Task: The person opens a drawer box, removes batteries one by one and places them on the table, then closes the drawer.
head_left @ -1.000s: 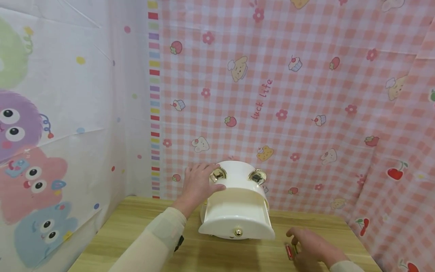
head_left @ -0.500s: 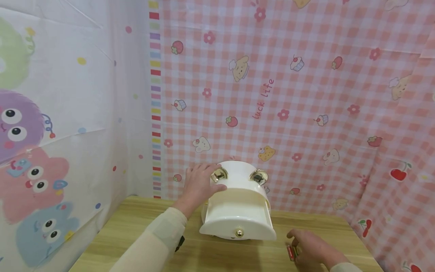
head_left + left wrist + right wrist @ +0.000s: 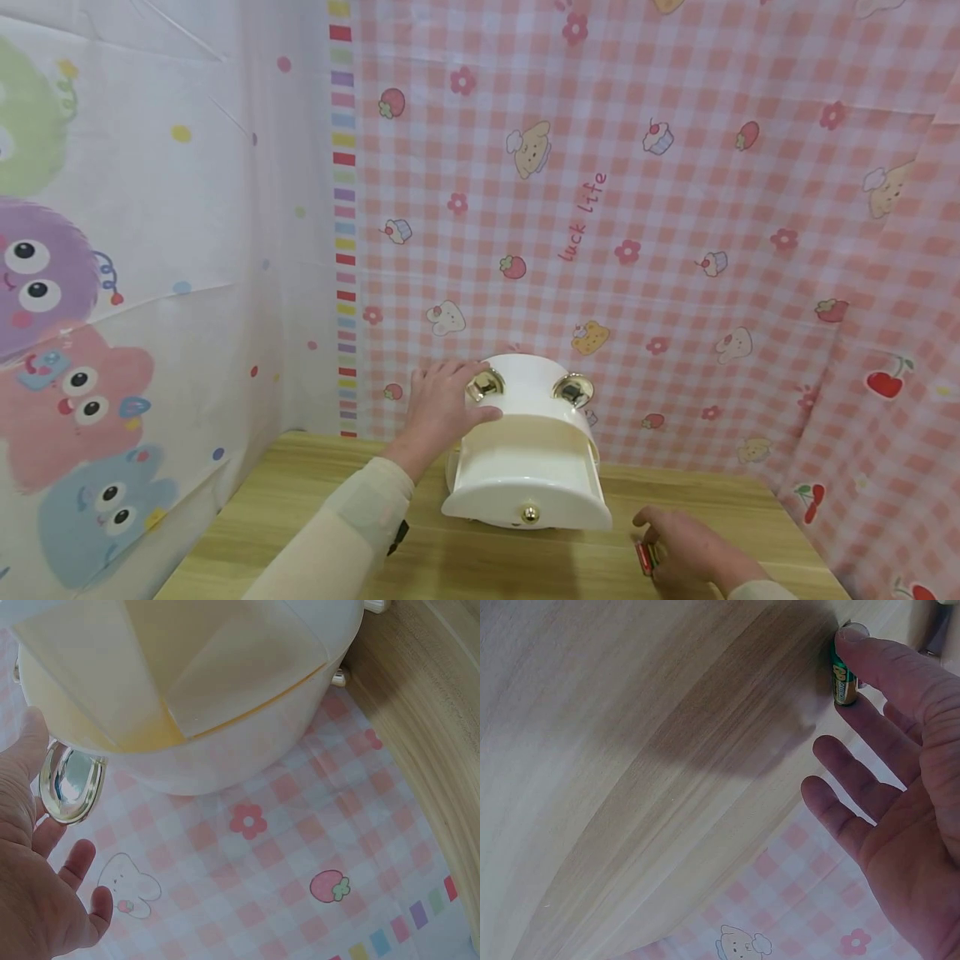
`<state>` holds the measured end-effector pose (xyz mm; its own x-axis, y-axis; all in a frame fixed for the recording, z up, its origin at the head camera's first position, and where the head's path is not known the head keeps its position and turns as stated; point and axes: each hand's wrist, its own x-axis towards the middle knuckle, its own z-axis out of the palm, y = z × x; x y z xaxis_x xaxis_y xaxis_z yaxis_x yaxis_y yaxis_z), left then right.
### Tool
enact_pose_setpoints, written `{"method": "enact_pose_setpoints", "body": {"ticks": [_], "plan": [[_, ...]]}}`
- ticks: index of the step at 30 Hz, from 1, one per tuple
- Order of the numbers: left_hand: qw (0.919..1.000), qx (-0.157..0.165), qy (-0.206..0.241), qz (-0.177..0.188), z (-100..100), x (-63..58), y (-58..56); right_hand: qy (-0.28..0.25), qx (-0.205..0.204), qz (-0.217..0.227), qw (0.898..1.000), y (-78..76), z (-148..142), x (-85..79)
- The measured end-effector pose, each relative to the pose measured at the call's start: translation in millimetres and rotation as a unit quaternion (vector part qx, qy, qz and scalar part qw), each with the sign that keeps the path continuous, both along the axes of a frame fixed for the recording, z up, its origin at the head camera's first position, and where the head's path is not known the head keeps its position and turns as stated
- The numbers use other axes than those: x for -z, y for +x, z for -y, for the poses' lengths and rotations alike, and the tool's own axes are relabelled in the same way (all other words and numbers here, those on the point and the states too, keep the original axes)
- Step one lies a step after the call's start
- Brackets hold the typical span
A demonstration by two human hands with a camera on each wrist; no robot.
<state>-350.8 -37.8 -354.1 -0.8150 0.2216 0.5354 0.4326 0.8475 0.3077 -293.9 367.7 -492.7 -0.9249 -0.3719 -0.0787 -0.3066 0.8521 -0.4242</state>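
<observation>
A white drawer box [image 3: 525,379] with two round gold ornaments stands on the table, its drawer [image 3: 525,496] with a gold knob pulled out. My left hand [image 3: 442,408] holds the box's upper left edge, thumb on the front rim and fingers about the left gold ornament [image 3: 73,780]. To the right of the box, my right hand [image 3: 686,546] is low over the table. Its thumb and index finger pinch a small green and gold battery [image 3: 844,679]. A red battery [image 3: 643,558] sits close beside the green one at the fingertips. Whether it is held too, I cannot tell.
The wooden table [image 3: 247,517] runs back to a pink checked cloth [image 3: 495,208]. A white cloth with cartoon figures [image 3: 172,350] hangs on the left. Part of a dark object [image 3: 398,537] shows beside the left sleeve.
The red battery has shifted slightly right, closer to the green one at my right fingertips. My left hand and the box stay in place. The head view has moved slightly.
</observation>
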Motion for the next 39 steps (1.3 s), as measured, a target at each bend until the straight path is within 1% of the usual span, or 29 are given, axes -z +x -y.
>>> {"method": "enact_pose_setpoints", "body": {"ticks": [4,9,15,28,34,38,39], "plan": [[1.0,0.001,0.003,-0.002,0.0,-0.1,0.4,-0.011,0.011,0.018,1.0,-0.7,0.3,0.4],[1.0,0.001,0.003,0.002,-0.4,-1.3,1.7,-0.002,0.016,0.016,1.0,-0.1,0.7,-0.2],[1.0,0.001,0.001,0.007,-0.7,-2.0,2.0,-0.01,0.027,0.026,0.999,-0.5,1.9,-0.6],[1.0,-0.002,-0.003,0.007,-0.7,-2.0,0.9,0.013,0.003,-0.001,1.0,-1.2,0.5,-0.1],[0.9999,-0.005,-0.008,0.01,-0.5,-1.4,0.1,0.021,-0.002,-0.012,1.0,-1.3,-0.2,1.4],[0.9999,-0.004,-0.007,0.011,-0.5,-1.2,-0.1,0.014,-0.001,-0.01,1.0,-4.0,-3.5,4.4],[0.9999,-0.004,-0.007,0.012,-0.5,-1.2,-0.1,0.02,-0.01,-0.013,1.0,-6.2,-6.8,7.2]]}}
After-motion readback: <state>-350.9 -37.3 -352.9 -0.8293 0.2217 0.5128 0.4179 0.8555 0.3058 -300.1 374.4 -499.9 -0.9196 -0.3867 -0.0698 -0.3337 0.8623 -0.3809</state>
